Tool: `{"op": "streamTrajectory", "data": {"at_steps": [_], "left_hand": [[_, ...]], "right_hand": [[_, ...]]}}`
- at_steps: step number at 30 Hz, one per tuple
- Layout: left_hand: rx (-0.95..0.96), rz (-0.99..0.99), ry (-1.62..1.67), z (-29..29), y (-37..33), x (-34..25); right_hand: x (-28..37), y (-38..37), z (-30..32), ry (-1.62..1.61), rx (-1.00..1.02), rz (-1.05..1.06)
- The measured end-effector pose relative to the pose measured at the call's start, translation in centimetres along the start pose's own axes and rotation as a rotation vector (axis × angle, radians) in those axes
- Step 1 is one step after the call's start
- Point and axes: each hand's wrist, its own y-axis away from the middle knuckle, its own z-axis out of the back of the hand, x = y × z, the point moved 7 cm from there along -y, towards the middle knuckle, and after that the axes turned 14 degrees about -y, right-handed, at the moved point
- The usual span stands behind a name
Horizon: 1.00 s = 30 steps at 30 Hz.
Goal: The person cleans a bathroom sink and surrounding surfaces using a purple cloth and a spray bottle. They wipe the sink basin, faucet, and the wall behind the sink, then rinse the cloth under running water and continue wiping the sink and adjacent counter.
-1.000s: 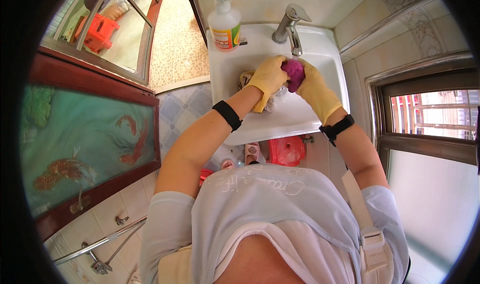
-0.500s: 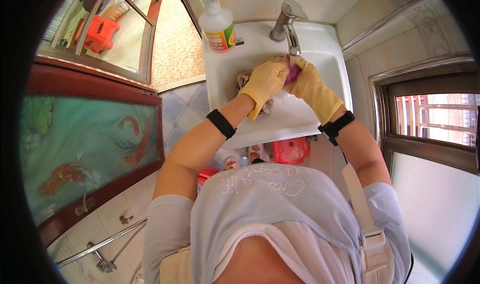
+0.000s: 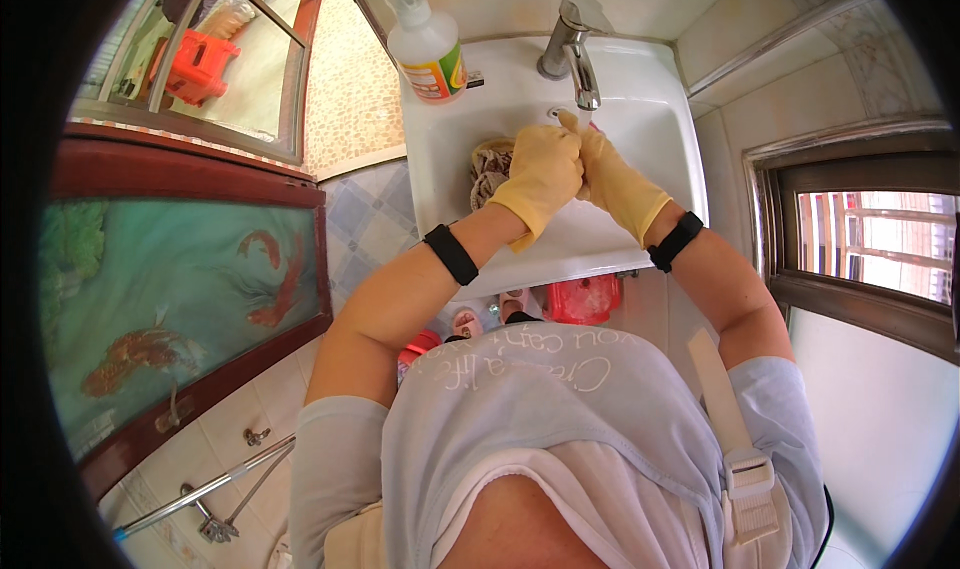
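Observation:
Both my hands wear yellow rubber gloves and are pressed together over the white sink (image 3: 655, 109), just below the chrome faucet (image 3: 584, 81). My left hand (image 3: 548, 169) is closed in a fist, its knuckles against the other glove. Beside it, my right hand (image 3: 608, 174) is closed as well. A tiny bit of pink shows at the top of the right glove; the rest of whatever is between the hands is hidden. A crumpled, brown-and-white patterned cloth (image 3: 488, 177) lies in the basin, left of my left hand and partly covered by it.
A white spray bottle (image 3: 428, 54) with an orange-and-green label stands at the sink's back left corner. Under the sink is a red plastic stool (image 3: 583, 299). A door with a fish picture (image 3: 180, 309) is at left, a framed window (image 3: 870, 239) at right.
Both hands have drawn back from under the spout toward me and closed tighter together. The purple-pink thing seen between them is now almost wholly hidden. More of the patterned cloth shows.

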Motion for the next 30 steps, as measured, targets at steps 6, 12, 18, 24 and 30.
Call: {"op": "streamTrajectory", "data": {"at_steps": [6,12,18,24,30], "left_hand": [[0.060,0.104,0.044,0.3,-0.3,0.0],[0.399,0.699,0.945,-1.2,0.6,4.0],[0.425,0.720,1.319,-1.6,-0.1,5.9],[0.484,0.435,0.859,1.6,-0.4,1.8],[0.302,0.146,0.444,4.2,0.5,3.7]], "right_hand": [[0.8,-0.2,0.4,0.099,0.007,0.040],[2.6,4.0,-0.6,0.015,0.456,0.000],[4.3,2.0,2.1,0.047,0.233,0.149],[2.5,2.3,-0.3,-0.521,0.312,0.085],[1.7,2.6,0.1,-0.504,0.149,0.131]]}}
